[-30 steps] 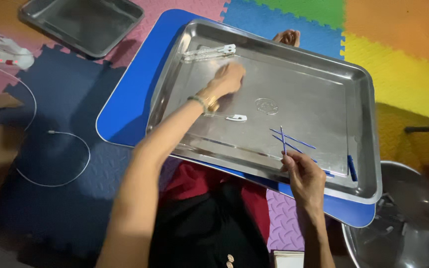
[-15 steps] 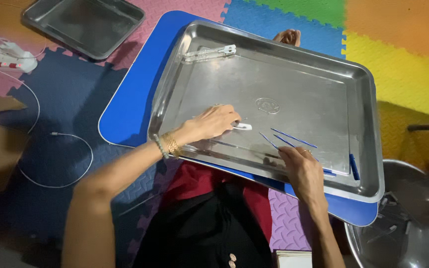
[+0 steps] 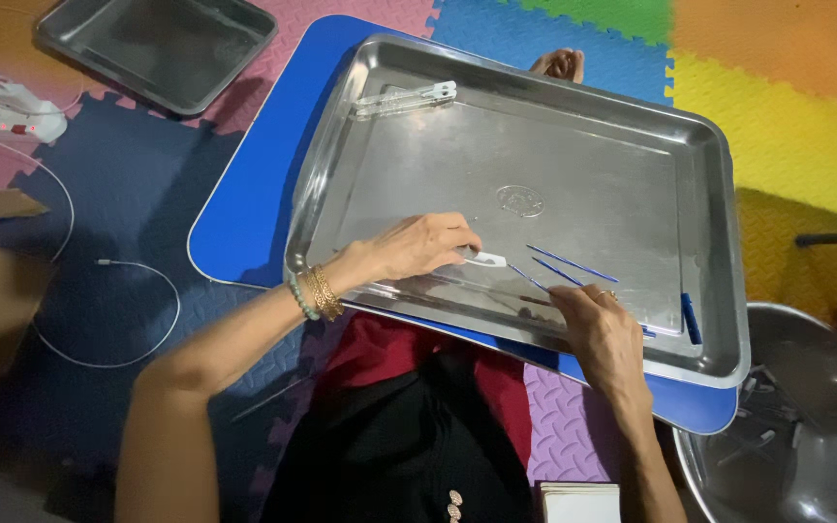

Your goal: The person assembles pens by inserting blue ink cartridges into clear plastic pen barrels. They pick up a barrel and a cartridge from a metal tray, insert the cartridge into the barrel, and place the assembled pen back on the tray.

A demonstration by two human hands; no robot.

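On steel tray [image 3: 632, 126]: small white clip [image 3: 486, 259] pinched by left hand [image 3: 414, 247]; thin blue sticks [image 3: 559, 263] fingered by right hand [image 3: 603, 334], grip unclear. Sticks judged light, slippery; best pinched mid-length.

Two steel trays [image 3: 709, 194] [image 3: 152, 48], one blue board [image 3: 254, 194] and one metal bowl [image 3: 796, 426]. Three thin blue sticks [image 3: 573, 263] lie together. Two clear plastic clips [image 3: 407, 99] [image 3: 486, 259].

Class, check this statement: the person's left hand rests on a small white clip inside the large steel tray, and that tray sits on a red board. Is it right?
One detail is wrong. The head view shows the large steel tray on a blue board, not a red one. The left hand does rest on the small white clip inside the tray.
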